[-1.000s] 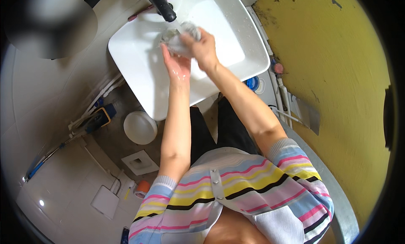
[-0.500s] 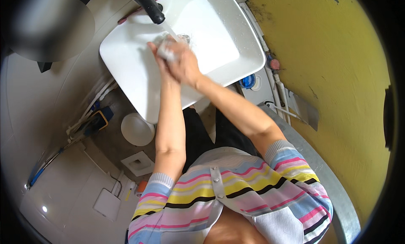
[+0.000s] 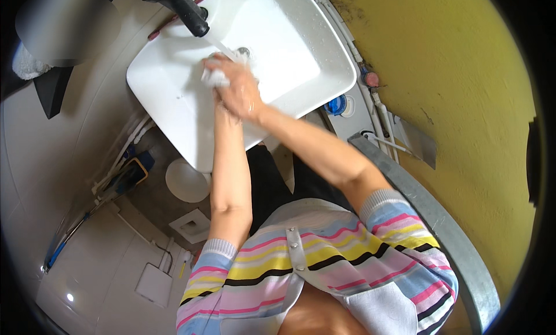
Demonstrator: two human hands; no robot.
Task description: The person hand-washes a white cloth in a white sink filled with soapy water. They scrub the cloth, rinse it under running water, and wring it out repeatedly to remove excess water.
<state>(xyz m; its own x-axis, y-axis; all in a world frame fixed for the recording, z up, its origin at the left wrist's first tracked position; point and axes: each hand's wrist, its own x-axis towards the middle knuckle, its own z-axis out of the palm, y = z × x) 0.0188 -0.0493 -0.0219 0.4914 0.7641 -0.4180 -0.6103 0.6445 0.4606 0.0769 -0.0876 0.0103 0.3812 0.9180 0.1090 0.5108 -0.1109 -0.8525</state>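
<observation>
Over the white sink, my two hands are together in the water running from the black faucet. My right hand is on top, wet, its fingers curled around a small white blurred thing. Whether this is a cloth, soap or lather I cannot tell. My left hand lies beneath, largely covered by the right one, with its fingers hidden. The stream falls just beyond my fingers, near the metal drain.
A round mirror-like disc stands left of the sink. Below on the left are a white bin and pipes. To the right are a blue-rimmed container, white pipes, a grey ledge and a yellow wall.
My right hand has slid across my left, hiding more of it. The white thing shows farther left against the hands. The whole view has shifted slightly.
</observation>
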